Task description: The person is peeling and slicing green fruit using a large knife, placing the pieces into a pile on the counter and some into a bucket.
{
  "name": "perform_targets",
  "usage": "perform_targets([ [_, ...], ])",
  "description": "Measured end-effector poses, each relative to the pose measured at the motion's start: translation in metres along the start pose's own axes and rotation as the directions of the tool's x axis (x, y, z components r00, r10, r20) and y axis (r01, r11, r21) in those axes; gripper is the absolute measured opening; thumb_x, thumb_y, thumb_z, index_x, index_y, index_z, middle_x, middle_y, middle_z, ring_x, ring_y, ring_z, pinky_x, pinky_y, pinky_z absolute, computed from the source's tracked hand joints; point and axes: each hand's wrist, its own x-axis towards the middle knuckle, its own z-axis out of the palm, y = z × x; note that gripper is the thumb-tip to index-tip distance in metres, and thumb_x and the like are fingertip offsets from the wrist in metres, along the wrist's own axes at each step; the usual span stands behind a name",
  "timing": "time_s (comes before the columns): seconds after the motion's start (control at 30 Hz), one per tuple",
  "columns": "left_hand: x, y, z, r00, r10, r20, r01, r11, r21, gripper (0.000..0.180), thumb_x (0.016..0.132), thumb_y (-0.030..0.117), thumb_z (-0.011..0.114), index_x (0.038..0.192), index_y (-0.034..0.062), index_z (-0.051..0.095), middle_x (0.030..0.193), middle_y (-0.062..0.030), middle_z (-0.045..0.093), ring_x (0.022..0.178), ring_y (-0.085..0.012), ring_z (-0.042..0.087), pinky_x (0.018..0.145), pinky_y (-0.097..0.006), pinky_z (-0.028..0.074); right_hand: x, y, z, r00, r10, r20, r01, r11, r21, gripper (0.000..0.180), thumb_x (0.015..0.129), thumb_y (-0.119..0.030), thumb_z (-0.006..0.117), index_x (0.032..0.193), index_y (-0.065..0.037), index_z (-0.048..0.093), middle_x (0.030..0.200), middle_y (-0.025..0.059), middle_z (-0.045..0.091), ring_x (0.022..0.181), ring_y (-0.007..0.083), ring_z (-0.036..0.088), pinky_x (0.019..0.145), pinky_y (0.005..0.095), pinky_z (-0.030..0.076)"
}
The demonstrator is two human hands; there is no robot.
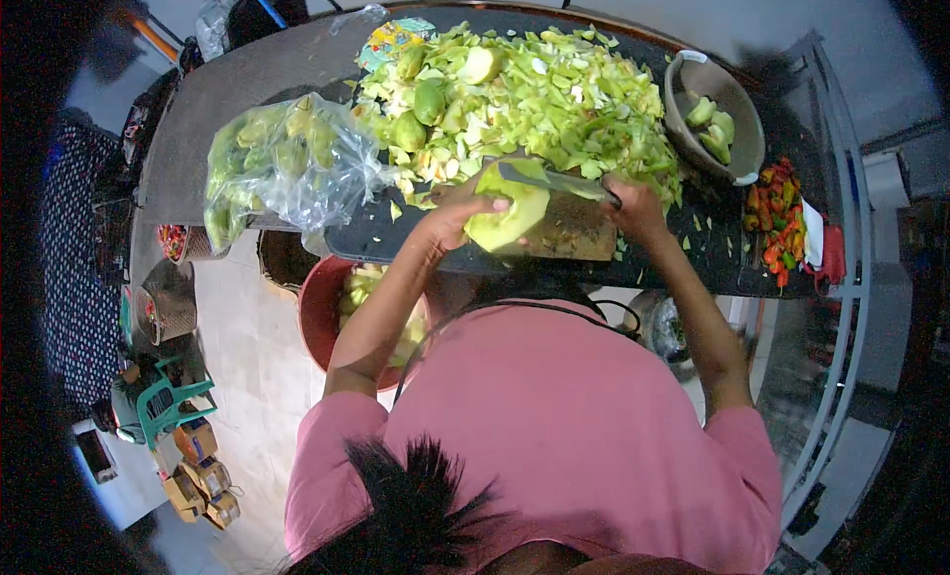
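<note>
My left hand (457, 219) is wrapped round a large, peeled pale-green fruit (517, 217), which looks like a green papaya, above the near edge of the table. In my right hand (638, 211) is a knife (569, 184), gripped by its handle. Its broad blade points left and lies across the top of the fruit. Part of a wooden cutting board (586, 237) shows just below and right of the fruit. Beyond my hands spreads a thick heap of green peelings (554, 105), with an unpeeled green fruit (428, 101) among them.
A clear plastic bag (297, 164) of green fruit lies on the left. At the right stand a grey basin (683, 105) with several pale pieces and a pile of red and orange peppers (777, 219). Below the table edge is a red tub (317, 313) holding peeled pieces.
</note>
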Motion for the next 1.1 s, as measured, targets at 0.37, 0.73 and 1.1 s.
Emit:
perform_targets([
  [0.37,0.005,-0.029,-0.003,0.998,-0.015,-0.058,0.027,0.979,0.203,0.070,0.067,0.019,0.075,0.127,0.0014,0.044,0.113,-0.0118,0.057,0.101,-0.0222,0.058,0.087,-0.035,0.048,-0.006,-0.061,-0.022,0.967,-0.141,-0.214,0.173,0.975,0.137,0.028,0.074,-0.017,0.063,0.098,-0.005,0.055,0.078,0.0199,0.061,0.078,0.0382,0.060,0.066,0.0463,0.048],
  [0.73,0.015,-0.021,0.011,1.000,0.005,0.025,-0.002,0.995,-0.103,0.065,0.081,0.027,0.064,0.135,0.0081,0.033,0.127,-0.0165,0.048,0.117,-0.0297,0.048,0.097,-0.059,0.038,-0.014,0.037,0.053,0.979,0.176,-0.105,-0.120,0.909,0.400,0.026,0.075,-0.024,0.066,0.090,-0.003,0.064,0.080,0.0151,0.064,0.075,0.0311,0.062,0.068,0.0397,0.048],
  [1.1,0.039,-0.019,0.038,0.996,0.041,-0.076,-0.076,0.837,-0.541,0.053,0.095,0.045,0.039,0.132,0.0066,0.041,0.130,-0.0126,0.049,0.118,-0.0256,0.049,0.102,-0.040,0.039,0.004,-0.039,0.014,0.946,0.275,0.170,-0.215,0.145,0.966,0.024,0.087,-0.021,0.054,0.069,-0.007,0.049,0.048,-0.0020,0.042,0.039,0.0087,0.037,0.038,0.0265,0.027],
])
